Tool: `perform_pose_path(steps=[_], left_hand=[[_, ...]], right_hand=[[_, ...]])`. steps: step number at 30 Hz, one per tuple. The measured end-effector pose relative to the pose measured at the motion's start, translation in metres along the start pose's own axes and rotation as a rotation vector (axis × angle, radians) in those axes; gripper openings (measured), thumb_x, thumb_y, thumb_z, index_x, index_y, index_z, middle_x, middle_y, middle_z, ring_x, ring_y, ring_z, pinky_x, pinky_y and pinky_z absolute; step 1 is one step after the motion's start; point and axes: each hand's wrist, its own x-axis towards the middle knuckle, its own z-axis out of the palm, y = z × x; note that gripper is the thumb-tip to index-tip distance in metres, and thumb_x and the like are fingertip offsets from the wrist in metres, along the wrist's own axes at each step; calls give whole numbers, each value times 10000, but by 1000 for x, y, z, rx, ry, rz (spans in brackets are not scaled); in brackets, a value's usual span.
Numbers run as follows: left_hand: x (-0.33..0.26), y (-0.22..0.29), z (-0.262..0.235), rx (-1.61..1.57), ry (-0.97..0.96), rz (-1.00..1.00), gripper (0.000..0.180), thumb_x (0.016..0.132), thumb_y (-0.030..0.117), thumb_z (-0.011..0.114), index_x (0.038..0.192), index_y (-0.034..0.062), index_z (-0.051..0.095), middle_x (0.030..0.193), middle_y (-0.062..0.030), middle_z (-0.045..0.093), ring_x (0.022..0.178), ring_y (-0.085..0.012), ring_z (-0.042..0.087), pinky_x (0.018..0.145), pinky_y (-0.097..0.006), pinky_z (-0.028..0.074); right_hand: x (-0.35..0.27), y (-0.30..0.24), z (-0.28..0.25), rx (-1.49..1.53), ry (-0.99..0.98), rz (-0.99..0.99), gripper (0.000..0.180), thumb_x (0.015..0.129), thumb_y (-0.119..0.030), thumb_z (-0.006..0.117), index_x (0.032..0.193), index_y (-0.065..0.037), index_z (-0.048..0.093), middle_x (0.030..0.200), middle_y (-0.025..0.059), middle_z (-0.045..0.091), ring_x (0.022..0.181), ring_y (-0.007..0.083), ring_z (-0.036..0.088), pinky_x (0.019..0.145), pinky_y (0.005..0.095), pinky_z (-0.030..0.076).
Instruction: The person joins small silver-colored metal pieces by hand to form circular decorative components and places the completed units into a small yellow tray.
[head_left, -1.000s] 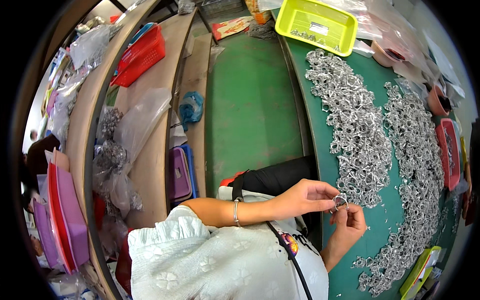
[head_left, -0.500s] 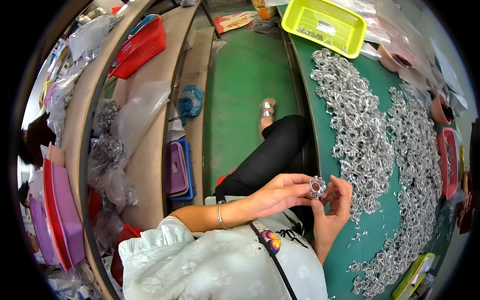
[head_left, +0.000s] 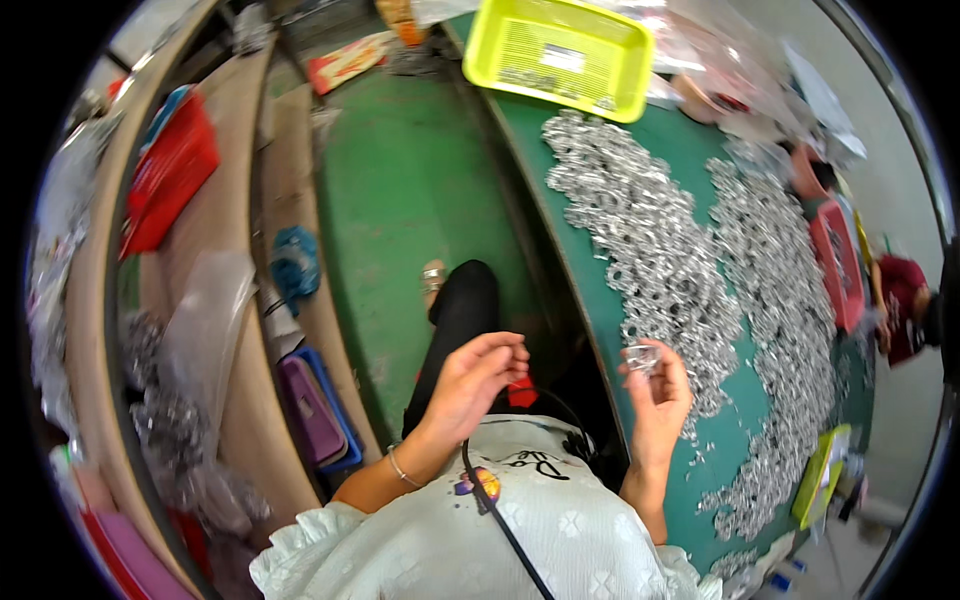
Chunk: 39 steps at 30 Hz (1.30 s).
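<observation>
Over the near edge of the green table, my right hand pinches a small silver openwork metal piece between thumb and fingers. Just beyond it lies a long heap of similar silver metal pieces. My left hand, with a bracelet at its wrist, is in front of my body, apart from the right hand. Its fingers are loosely bent and nothing shows in them; part of the thumb is hidden.
A second heap of silver pieces runs along the table's right side. A yellow-green basket stands at the far end, a pink tray at the right. Shelves on the left hold a red basket, plastic bags and a purple tray.
My left hand has let go of the metal piece and drawn away to the left. The piece stays in my right hand. The whole view has shifted and turned.
</observation>
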Motion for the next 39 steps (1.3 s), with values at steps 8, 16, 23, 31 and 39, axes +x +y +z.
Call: perform_pose_path(steps=[8,16,23,31,39], left_hand=[[24,-9,-48,-60,131,-91,219,880,93,540,1077,-2,549,927,-59,589,862,-143,566,779,-282,466],[34,-17,-130,-2,478,14,206,878,57,525,1070,-11,556,918,-68,590,839,-141,567,760,-264,470],[45,-29,-216,132,949,139,190,880,32,523,1063,7,565,944,-49,589,840,-102,558,744,-226,472],[103,-43,-300,262,1074,-115,259,891,84,535,1146,35,549,1100,-73,567,996,-139,541,834,-273,448],[141,-61,-453,386,1347,-309,344,864,113,558,1187,2,511,1107,-99,547,924,-181,559,764,-299,482]], right_hand=[[-11,27,-98,-796,738,-143,332,852,-120,609,1144,18,533,1037,75,561,830,133,504,721,260,424],[-8,35,-28,-1216,718,-513,295,880,-104,565,1129,47,522,1194,202,477,1105,328,443,953,430,350],[72,55,111,-787,-250,-516,173,775,50,563,947,50,580,1025,191,558,966,350,545,855,420,433],[162,210,187,-696,-485,323,246,824,-17,581,1064,29,558,1021,144,577,926,243,573,839,322,439],[172,304,291,-694,-767,303,583,814,-230,612,1289,28,395,1303,207,414,1209,367,379,1028,420,268]])
